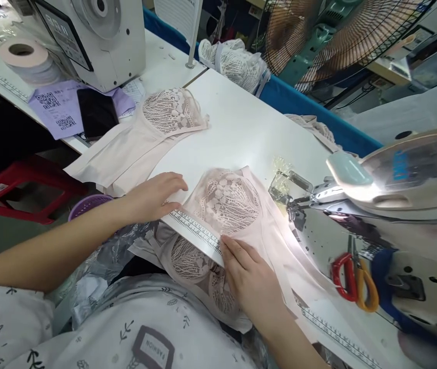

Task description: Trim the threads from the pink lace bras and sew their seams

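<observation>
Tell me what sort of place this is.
Most likely a garment sewing workshop: a sewing machine stands at the right, scissors sit next to it, and pale lace garments lie on the white table.

White top (101,330), dark leaf-sprig print (126,331), short left sleeve (14,312), grey framed patch (153,348) reading FASHION

A sewing workshop: one sewing machine (418,179) stands by the right edge of the table (241,120), scissors (355,259) beside it; another machine (130,38) occupies a second table (166,69) past the left edge; a printed ruler (199,234) follows the near edge, and a blue trough (293,100) of lace garments (239,60) lines the far edge
</observation>
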`<state>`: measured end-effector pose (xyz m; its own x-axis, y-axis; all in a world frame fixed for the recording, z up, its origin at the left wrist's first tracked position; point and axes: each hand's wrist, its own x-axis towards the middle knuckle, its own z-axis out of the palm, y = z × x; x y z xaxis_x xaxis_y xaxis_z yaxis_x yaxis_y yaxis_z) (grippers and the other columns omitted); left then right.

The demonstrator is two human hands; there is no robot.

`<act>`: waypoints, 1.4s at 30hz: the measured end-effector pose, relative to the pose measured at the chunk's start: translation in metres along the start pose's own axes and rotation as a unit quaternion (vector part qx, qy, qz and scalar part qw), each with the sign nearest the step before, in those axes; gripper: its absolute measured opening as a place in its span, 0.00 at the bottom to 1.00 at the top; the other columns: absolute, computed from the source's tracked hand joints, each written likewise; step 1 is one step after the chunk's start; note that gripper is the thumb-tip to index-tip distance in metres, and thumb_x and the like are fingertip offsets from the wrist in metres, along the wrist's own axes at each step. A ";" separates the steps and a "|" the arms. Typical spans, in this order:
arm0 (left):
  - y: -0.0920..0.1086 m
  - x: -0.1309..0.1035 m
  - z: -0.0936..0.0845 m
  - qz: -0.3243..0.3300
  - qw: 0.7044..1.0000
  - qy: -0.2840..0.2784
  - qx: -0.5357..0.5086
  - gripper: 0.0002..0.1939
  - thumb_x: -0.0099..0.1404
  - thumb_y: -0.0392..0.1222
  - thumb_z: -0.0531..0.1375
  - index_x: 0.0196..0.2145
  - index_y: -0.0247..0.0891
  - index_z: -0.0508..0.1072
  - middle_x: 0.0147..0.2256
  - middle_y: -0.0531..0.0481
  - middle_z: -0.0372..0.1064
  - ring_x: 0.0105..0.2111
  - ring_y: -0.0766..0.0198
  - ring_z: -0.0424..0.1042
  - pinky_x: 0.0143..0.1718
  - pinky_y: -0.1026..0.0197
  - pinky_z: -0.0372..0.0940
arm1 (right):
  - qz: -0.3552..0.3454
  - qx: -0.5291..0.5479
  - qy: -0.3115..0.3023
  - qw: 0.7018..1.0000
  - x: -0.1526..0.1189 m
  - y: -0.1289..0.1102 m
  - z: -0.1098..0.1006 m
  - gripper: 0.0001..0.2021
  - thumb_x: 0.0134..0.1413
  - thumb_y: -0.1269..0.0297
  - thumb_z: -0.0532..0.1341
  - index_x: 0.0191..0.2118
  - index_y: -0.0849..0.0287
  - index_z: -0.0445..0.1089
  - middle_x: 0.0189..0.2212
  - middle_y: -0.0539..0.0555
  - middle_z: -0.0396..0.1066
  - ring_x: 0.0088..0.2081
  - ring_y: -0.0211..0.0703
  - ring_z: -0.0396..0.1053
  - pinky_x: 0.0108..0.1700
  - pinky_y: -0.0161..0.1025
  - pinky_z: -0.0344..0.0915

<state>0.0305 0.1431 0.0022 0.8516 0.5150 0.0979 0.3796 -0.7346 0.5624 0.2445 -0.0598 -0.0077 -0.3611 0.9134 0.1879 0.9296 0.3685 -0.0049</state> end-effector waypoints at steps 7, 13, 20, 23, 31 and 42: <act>0.020 -0.018 0.027 -0.111 0.988 0.094 0.046 0.04 0.62 0.40 0.56 0.33 0.38 0.70 0.40 0.45 0.66 0.53 0.49 0.61 0.58 0.33 0.47 | -0.022 -0.014 -0.003 1.000 0.004 -0.001 -0.003 0.16 0.58 0.78 0.50 0.49 0.78 0.69 0.47 0.69 0.71 0.48 0.54 0.67 0.48 0.48 0.71; 0.028 -0.012 0.030 -0.147 0.982 0.101 0.060 0.04 0.59 0.38 0.57 0.28 0.37 0.69 0.42 0.44 0.64 0.50 0.49 0.62 0.58 0.33 0.48 | -0.028 -0.027 -0.004 0.999 0.003 -0.001 -0.002 0.16 0.59 0.76 0.49 0.47 0.78 0.69 0.46 0.69 0.71 0.47 0.54 0.67 0.48 0.48 0.71; 0.032 -0.015 0.032 -0.158 0.978 0.119 0.066 0.04 0.59 0.37 0.56 0.28 0.37 0.68 0.47 0.40 0.63 0.55 0.46 0.59 0.58 0.33 0.48 | -0.011 -0.018 0.014 1.000 0.002 -0.001 -0.001 0.17 0.60 0.75 0.49 0.47 0.77 0.71 0.46 0.67 0.72 0.45 0.54 0.68 0.45 0.46 0.73; 0.034 -0.015 0.035 -0.169 0.975 0.120 0.080 0.05 0.60 0.37 0.54 0.28 0.37 0.68 0.51 0.38 0.62 0.58 0.43 0.56 0.57 0.29 0.48 | -0.005 -0.009 0.024 1.000 0.004 -0.001 0.000 0.16 0.59 0.76 0.50 0.46 0.76 0.72 0.45 0.66 0.72 0.44 0.54 0.68 0.44 0.46 0.74; 0.039 -0.012 0.037 -0.186 0.968 0.138 0.098 0.05 0.60 0.38 0.54 0.27 0.38 0.66 0.53 0.38 0.61 0.58 0.42 0.56 0.57 0.30 0.50 | -0.008 0.011 0.017 1.000 0.004 0.001 -0.001 0.16 0.58 0.77 0.50 0.47 0.77 0.71 0.46 0.67 0.71 0.46 0.55 0.67 0.44 0.48 0.73; 0.039 -0.010 0.035 -0.204 0.969 0.104 0.096 0.07 0.61 0.39 0.54 0.26 0.37 0.66 0.55 0.37 0.59 0.59 0.43 0.54 0.58 0.30 0.46 | 0.008 0.046 0.023 0.999 -0.002 0.002 0.004 0.17 0.58 0.78 0.50 0.48 0.77 0.70 0.47 0.67 0.71 0.46 0.55 0.68 0.45 0.50 0.71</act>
<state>0.0493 0.0935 -0.0053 0.5333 0.8427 0.0741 0.7460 -0.5098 0.4284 0.2464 -0.0598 -0.0124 -0.3410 0.9110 0.2320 0.9235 0.3708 -0.0986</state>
